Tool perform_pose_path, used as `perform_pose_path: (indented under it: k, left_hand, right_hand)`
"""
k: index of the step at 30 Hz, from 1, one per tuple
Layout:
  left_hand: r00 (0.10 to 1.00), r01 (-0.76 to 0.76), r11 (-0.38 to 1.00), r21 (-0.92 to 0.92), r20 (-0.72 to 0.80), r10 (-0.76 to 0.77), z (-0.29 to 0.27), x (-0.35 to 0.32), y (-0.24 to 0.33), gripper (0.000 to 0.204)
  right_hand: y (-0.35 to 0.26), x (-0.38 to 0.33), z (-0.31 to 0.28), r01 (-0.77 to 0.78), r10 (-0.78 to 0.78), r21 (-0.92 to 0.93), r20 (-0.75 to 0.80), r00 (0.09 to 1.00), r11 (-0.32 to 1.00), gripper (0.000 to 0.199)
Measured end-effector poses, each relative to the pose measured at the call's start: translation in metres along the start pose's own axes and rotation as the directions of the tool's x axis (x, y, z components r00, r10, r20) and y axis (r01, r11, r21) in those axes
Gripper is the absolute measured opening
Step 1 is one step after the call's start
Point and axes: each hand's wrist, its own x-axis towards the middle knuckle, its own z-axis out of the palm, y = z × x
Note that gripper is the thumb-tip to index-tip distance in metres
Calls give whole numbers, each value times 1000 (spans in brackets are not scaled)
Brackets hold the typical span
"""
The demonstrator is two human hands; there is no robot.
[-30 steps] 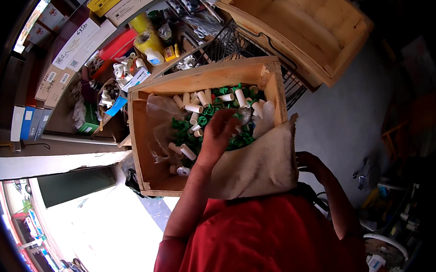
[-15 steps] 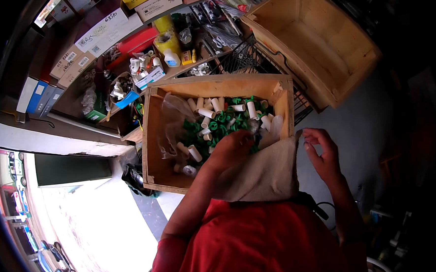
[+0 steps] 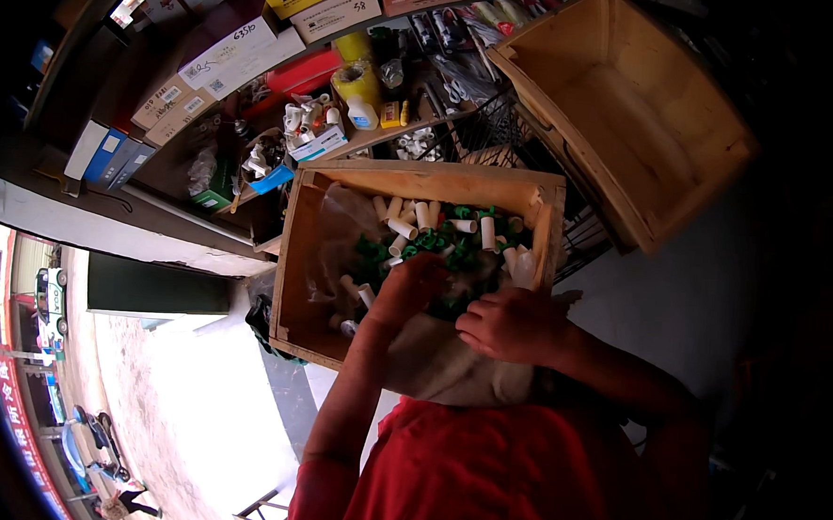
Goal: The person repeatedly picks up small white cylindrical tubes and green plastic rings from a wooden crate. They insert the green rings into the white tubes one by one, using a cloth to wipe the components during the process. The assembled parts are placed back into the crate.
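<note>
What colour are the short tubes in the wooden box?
The short tubes are creamy white, seen best in the head view.

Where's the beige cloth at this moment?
In the head view, the beige cloth lies over the near right part of the fittings-filled wooden box, beside the right hand and nearest the red shirt.

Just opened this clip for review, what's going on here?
A person in a red shirt has both bare hands at a wooden crate of short white tubes and green plastic pieces. The left hand is over the pieces; the right hand is above the tan cloth covering part of the crate's near side. Whether either grips anything is unclear. A second wooden crate sits beyond, to the right.
</note>
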Motion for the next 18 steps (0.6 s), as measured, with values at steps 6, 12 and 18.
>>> perform_pose_path:
  k: [6,12,18]
  left_hand:
    - [950,-124,984,125,-270,154,-9,6,-5,14]
    - [882,-34,996,85,-467,70,-25,8,-9,19]
    - [868,-31,983,182,-483,117,-25,8,-15,19]
  right_hand:
    - [1,-3,5,4,2,-121,46,999,993,18]
    - [2,-6,7,7,1,-135,57,998,991,19]
    - [0,-8,5,-12,22,-162,60,998,987,20]
